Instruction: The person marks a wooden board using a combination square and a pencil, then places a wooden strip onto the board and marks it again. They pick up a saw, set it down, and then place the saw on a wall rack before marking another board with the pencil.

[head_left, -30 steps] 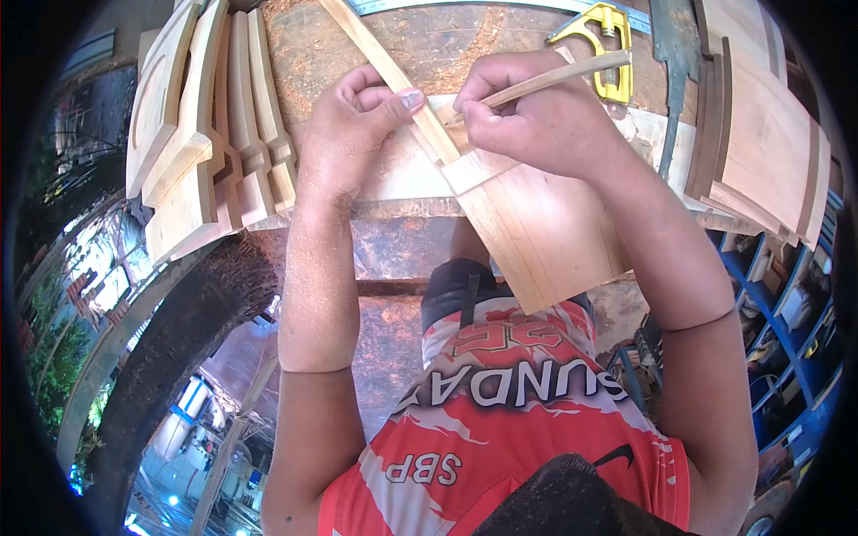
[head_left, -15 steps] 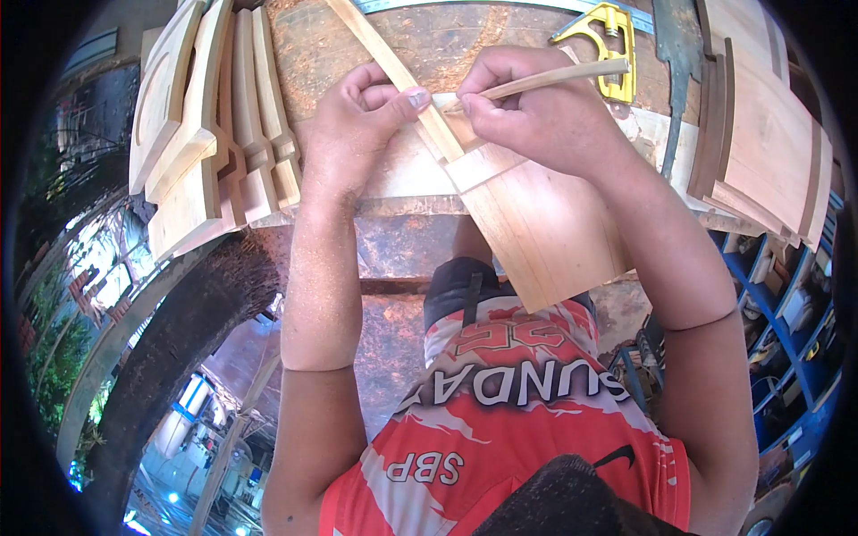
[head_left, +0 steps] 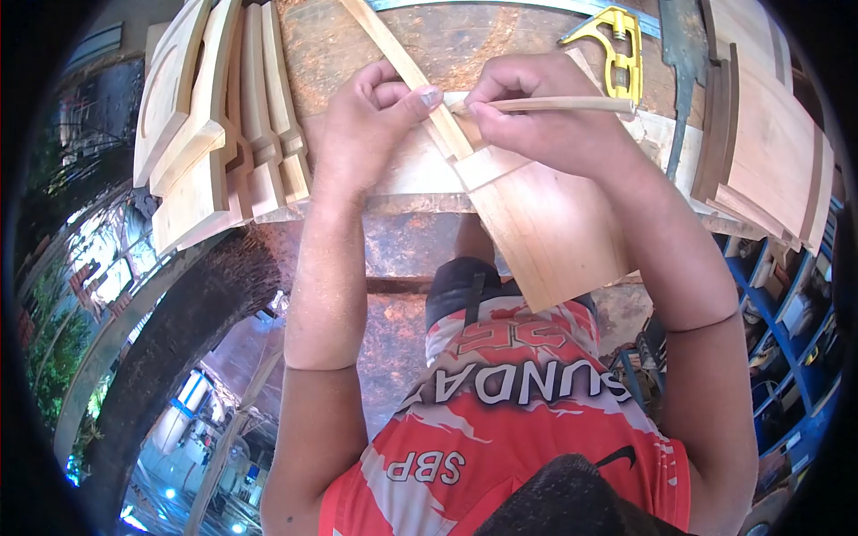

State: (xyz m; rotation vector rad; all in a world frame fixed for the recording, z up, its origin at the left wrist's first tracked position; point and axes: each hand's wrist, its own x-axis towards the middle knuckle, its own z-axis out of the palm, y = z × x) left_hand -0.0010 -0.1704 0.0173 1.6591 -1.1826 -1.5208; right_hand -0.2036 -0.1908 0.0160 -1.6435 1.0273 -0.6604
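Observation:
My left hand [head_left: 380, 116] is closed on a narrow wooden strip [head_left: 389, 40], thumb on top and fingers curled at its far side. The strip lies slantwise, its near end on a pale wooden board [head_left: 554, 237] that overhangs the bench edge toward my body. Between the fingertips of my right hand [head_left: 527, 112] is a long wooden pencil [head_left: 572, 104], its tip down beside the strip and its back end pointing right. My right hand and forearm hide part of the board and what lies under it.
Shaped wooden pieces [head_left: 210, 134] stand in a row on the left of the sawdust-covered bench [head_left: 313, 36]. A yellow-framed tool [head_left: 630, 54], a dark saw-like blade [head_left: 684, 54] and curved wooden panels [head_left: 773, 143] are to the right. A metal rule [head_left: 536, 7] crosses the far side.
The back end of the pencil has swung lower, toward me, so it lies flatter across my right hand. My left hand keeps its hold on the strip. The whole view has shifted slightly.

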